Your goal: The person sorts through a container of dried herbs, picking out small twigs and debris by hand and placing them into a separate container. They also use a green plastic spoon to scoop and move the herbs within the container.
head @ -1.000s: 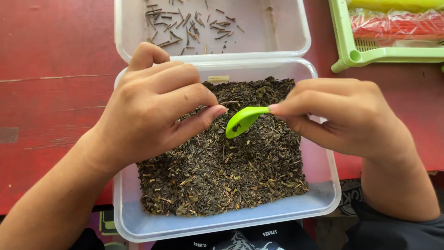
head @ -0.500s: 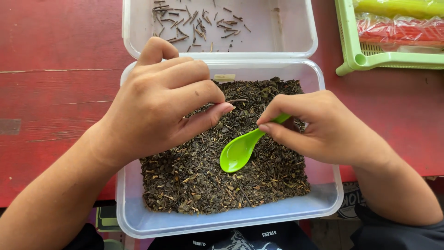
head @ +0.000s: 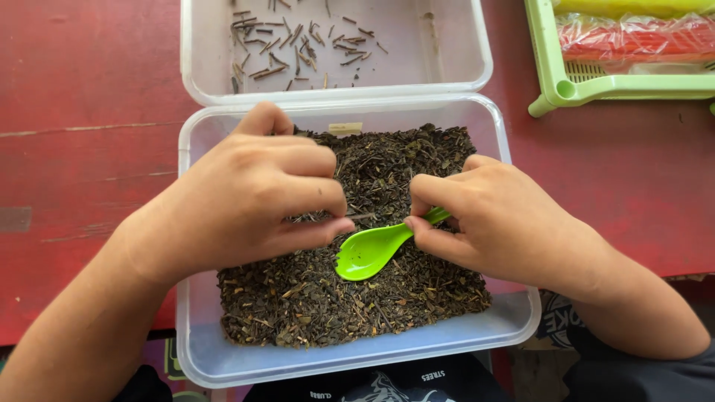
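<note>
A clear plastic box (head: 514, 327) holds a layer of dark dried tea leaves (head: 328, 298). My right hand (head: 499, 223) grips a bright green plastic spork (head: 369, 253) by its handle, the bowl resting on the leaves near the box's middle. My left hand (head: 253, 201) hovers over the left half of the leaves, fingers curled, fingertips pinched at some thin stems just above the spork's bowl.
Hinged behind the box lies its open clear lid (head: 454, 67) with several small brown stems (head: 290, 45) scattered in it. A light green plastic basket (head: 566, 89) with red packets stands at the top right. All rest on a red wooden table (head: 82, 126).
The spork has come down from above the leaves and swung left, its bowl now lying on the leaves. My left hand has lowered, its fingertips closing on stems.
</note>
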